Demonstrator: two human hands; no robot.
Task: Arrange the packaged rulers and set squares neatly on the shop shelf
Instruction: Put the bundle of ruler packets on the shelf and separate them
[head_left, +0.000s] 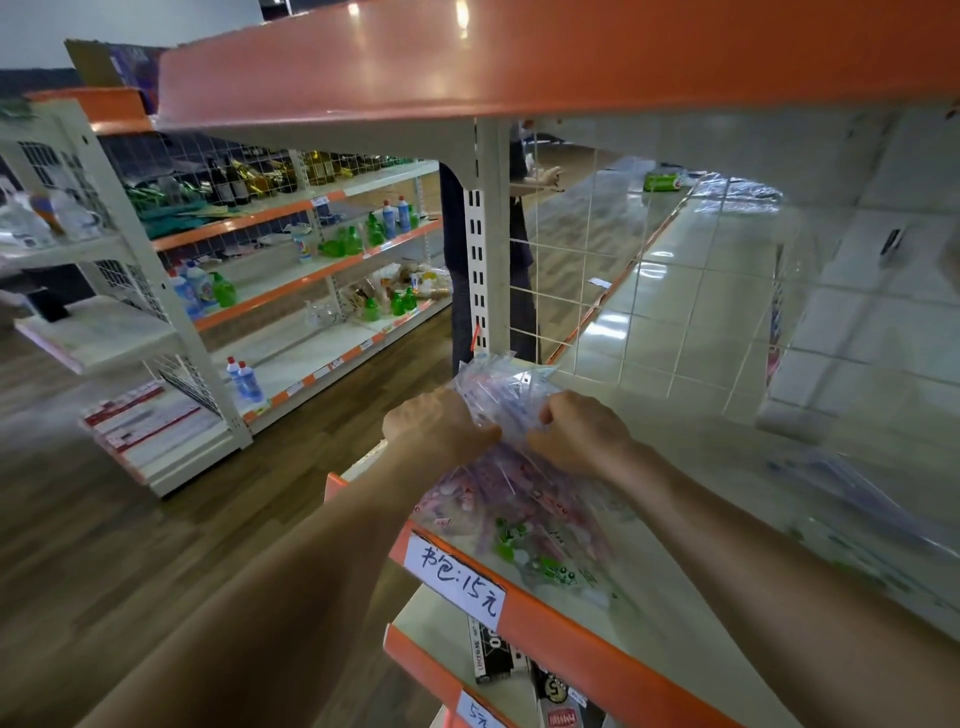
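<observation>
While a person leans over it, a wide cream shelf (675, 322) with an orange front edge (571, 639) fills most of the view, under another orange shelf above. Across the aisle to the left stands a second rack (291, 260) holding bottles. A white wire grid (597, 260) backs the near shelf. At the shelf's left end lies a bundle of clear plastic packets (498, 395), the rulers and set squares, heaped unevenly and reaching the front edge. More clear packets (852, 499) lie blurred further right on the same shelf. The left hand (436, 426) and right hand (582, 434) both have their fingers curled round the top of the bundle, one on each side, close together. A handwritten price label (457, 577) is stuck on the front edge below. The packets look slippery; if the grip loosens or lifts unevenly, they would likely fan apart and slide over the edge to the floor.
</observation>
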